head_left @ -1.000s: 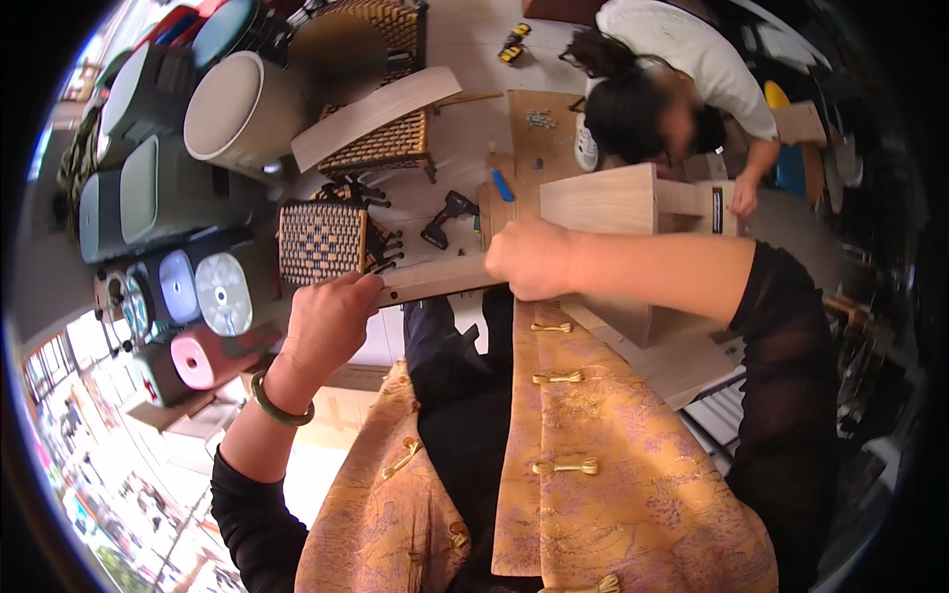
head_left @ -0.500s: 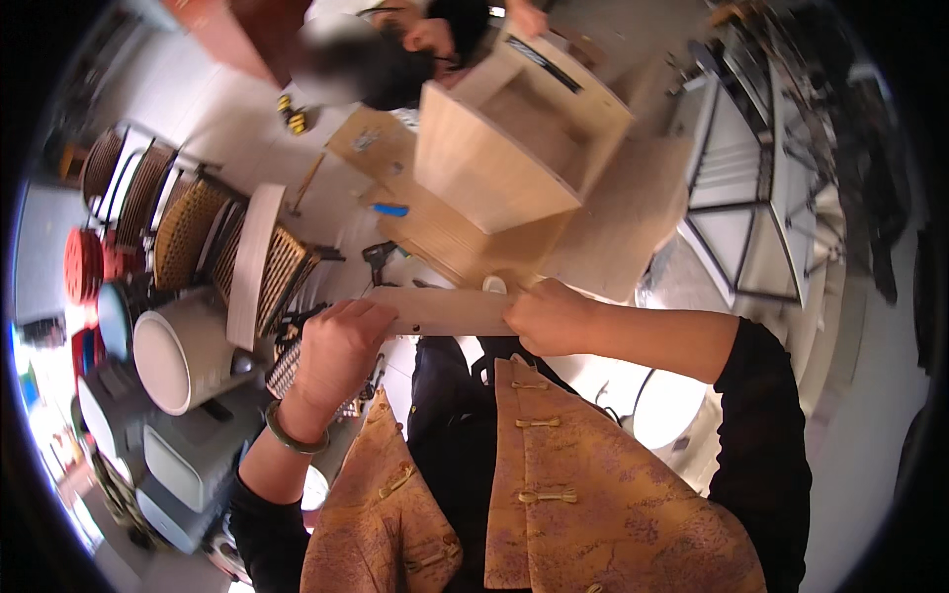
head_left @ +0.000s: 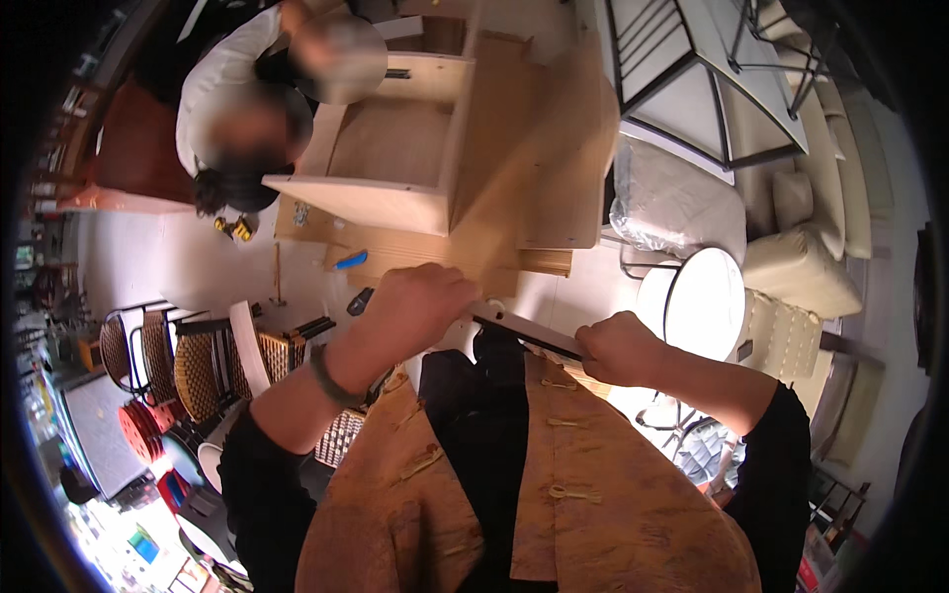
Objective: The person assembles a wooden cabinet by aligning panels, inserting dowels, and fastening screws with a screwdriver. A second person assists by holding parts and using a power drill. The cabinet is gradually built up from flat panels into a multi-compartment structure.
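A narrow light-wood board [head_left: 524, 328] is stretched between my hands in front of my waist, tilted so that one dark long side shows. My left hand [head_left: 423, 299] is closed round its left end, and my right hand [head_left: 621, 350] grips the right end, a little lower and nearer to me. A small round fitting or hole shows close to the left end; its kind is unclear. Beyond my hands stands an open light-wood cabinet frame [head_left: 371, 205] on flattened cardboard [head_left: 499, 119]. A co-worker [head_left: 222, 94] bends over the cabinet's left side.
Right of the cabinet lies a wooden panel [head_left: 561, 198]. A blue tool [head_left: 350, 260], a hammer [head_left: 278, 277] and a yellow-black power tool [head_left: 234, 228] lie on the floor. Woven chairs [head_left: 203, 371] line the left; a round white table [head_left: 710, 296] and beige sofa [head_left: 801, 272] stand right.
My view has shifted, so the cabinet now appears further left. The board has turned from its broad face to its edge, its right end dropping lower. Both hands keep their hold.
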Motion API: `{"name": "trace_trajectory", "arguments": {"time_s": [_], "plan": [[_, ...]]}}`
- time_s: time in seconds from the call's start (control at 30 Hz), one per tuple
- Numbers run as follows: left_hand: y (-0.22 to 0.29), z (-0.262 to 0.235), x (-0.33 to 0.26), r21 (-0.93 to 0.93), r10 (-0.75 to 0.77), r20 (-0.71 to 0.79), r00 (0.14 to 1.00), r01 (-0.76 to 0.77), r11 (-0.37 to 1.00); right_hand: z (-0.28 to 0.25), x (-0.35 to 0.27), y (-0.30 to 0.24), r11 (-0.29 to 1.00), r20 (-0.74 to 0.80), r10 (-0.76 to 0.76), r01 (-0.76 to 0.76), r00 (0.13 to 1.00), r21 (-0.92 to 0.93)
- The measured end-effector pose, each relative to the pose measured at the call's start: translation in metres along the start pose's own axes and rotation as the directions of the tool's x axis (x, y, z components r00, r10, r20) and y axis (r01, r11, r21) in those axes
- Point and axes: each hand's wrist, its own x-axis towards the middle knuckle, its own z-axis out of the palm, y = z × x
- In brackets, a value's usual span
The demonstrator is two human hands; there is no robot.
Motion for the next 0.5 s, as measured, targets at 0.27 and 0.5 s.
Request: {"name": "trace_trajectory", "arguments": {"time_s": [0.27,0.5], "plan": [[-0.037,0.025,0.192,-0.016,0.028,0.292,0.956,-0.025,1.0,-0.028,-0.021,0.081,0.926,-0.194,0.348,-0.303,0.917,0.227],[-0.094,0.025,0.282,0.025,0.01,-0.296,0.955,-0.003,1.0,-0.087,0.038,0.157,0.804,-0.222,0.531,-0.403,0.818,0.438]]}}
